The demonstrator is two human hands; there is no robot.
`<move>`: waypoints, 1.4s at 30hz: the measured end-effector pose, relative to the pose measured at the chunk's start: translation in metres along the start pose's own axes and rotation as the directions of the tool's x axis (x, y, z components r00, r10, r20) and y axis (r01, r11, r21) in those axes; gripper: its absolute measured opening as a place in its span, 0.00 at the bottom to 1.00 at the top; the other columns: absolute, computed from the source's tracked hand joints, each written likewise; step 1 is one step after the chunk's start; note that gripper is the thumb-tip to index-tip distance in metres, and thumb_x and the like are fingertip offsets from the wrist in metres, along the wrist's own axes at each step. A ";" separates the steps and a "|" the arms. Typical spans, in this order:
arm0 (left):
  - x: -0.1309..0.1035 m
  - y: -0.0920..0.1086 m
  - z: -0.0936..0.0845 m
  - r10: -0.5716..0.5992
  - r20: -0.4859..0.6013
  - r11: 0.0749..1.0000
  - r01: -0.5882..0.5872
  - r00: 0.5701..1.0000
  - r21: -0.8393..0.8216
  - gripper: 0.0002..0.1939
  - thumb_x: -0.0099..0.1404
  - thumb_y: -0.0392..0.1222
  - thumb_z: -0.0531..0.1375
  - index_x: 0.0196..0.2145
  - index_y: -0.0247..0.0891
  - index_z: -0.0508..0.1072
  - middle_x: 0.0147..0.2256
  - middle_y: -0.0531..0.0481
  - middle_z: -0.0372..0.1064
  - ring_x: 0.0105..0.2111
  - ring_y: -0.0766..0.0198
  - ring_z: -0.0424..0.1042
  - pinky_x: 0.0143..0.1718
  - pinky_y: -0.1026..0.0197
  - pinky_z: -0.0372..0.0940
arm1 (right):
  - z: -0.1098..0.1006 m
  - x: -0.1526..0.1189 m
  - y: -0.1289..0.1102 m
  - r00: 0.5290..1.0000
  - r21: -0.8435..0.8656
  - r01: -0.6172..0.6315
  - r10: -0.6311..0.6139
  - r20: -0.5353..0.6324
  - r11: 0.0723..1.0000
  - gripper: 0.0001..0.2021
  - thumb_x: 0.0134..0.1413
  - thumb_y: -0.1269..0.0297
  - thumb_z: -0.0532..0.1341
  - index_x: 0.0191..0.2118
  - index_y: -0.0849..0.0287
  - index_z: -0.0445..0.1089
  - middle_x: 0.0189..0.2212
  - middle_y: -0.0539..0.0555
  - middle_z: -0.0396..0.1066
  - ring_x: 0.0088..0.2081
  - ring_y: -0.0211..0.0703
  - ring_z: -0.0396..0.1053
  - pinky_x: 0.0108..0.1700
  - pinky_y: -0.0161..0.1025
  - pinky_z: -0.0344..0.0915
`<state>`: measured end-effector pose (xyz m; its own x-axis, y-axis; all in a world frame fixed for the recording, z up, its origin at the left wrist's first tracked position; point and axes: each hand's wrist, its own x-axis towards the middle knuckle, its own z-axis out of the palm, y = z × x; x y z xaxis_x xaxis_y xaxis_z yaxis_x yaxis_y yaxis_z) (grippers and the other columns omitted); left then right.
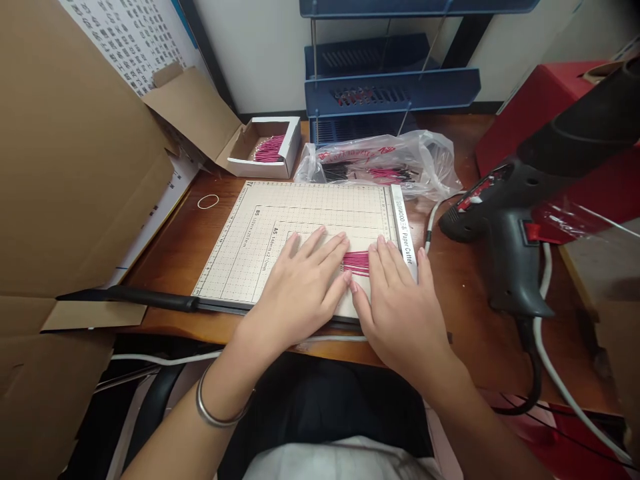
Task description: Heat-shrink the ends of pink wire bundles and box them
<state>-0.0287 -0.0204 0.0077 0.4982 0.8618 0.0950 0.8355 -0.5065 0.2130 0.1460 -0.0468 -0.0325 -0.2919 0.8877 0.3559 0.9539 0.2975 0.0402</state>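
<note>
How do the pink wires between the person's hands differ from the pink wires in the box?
The front wires lie on the paper cutter; the back wires lie inside the open box. The front wires show between the left hand and right hand; no hand is on the back wires. The front wires form a flat layer; the back wires are heaped. Both are pink.
</note>
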 end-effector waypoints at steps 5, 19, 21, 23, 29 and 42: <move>-0.005 0.007 0.003 0.053 -0.116 0.998 -0.047 0.992 0.050 0.25 0.80 0.47 0.48 0.66 0.35 0.69 0.67 0.47 0.66 0.71 0.46 0.57 0.71 0.33 0.49 | 0.000 0.000 0.000 1.000 0.004 0.005 -0.005 -0.001 1.000 0.31 0.74 0.59 0.41 0.66 0.79 0.63 0.68 0.70 0.59 0.69 0.57 0.60 0.70 0.65 0.51; -0.007 0.000 0.009 0.087 -0.053 0.996 -0.086 0.995 0.026 0.26 0.81 0.48 0.45 0.67 0.34 0.67 0.68 0.48 0.63 0.72 0.43 0.55 0.70 0.29 0.50 | -0.004 0.001 0.001 1.000 0.047 0.012 -0.013 0.021 0.999 0.27 0.74 0.58 0.45 0.66 0.67 0.67 0.68 0.69 0.58 0.69 0.61 0.60 0.69 0.68 0.53; -0.007 -0.003 0.008 0.071 -0.028 0.997 -0.071 0.997 -0.016 0.25 0.81 0.48 0.47 0.68 0.35 0.66 0.69 0.49 0.62 0.72 0.44 0.54 0.70 0.29 0.50 | -0.003 0.001 0.001 1.000 0.048 0.014 -0.015 0.016 0.999 0.27 0.74 0.57 0.45 0.66 0.68 0.67 0.68 0.69 0.58 0.69 0.60 0.60 0.69 0.68 0.52; -0.006 -0.006 0.007 0.035 -0.034 0.997 -0.037 0.999 -0.067 0.24 0.80 0.46 0.49 0.67 0.37 0.66 0.69 0.48 0.62 0.72 0.47 0.54 0.71 0.31 0.51 | -0.003 0.001 0.001 1.000 0.044 0.013 -0.013 0.012 0.999 0.28 0.74 0.57 0.45 0.66 0.68 0.67 0.68 0.69 0.58 0.69 0.60 0.60 0.69 0.68 0.52; 0.005 -0.007 0.008 -0.121 -0.068 0.971 0.104 0.990 -0.217 0.16 0.73 0.42 0.58 0.57 0.42 0.73 0.66 0.51 0.67 0.70 0.51 0.60 0.72 0.36 0.50 | -0.003 0.000 0.002 1.000 0.029 0.017 -0.017 0.004 0.999 0.28 0.74 0.57 0.44 0.68 0.68 0.65 0.68 0.69 0.59 0.69 0.59 0.61 0.69 0.68 0.53; -0.004 0.003 0.021 -0.141 -0.273 0.990 0.129 0.952 -0.062 0.21 0.75 0.48 0.60 0.60 0.36 0.72 0.63 0.47 0.71 0.67 0.45 0.65 0.68 0.35 0.59 | -0.001 0.001 0.001 1.000 0.020 0.008 -0.008 0.005 1.000 0.28 0.74 0.57 0.45 0.68 0.68 0.65 0.68 0.69 0.57 0.69 0.60 0.61 0.69 0.68 0.52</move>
<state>-0.0233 -0.0264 -0.0121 0.2928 0.8990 0.3256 0.8769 -0.3883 0.2834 0.1467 -0.0455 -0.0311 -0.3002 0.8871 0.3506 0.9498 0.3119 0.0240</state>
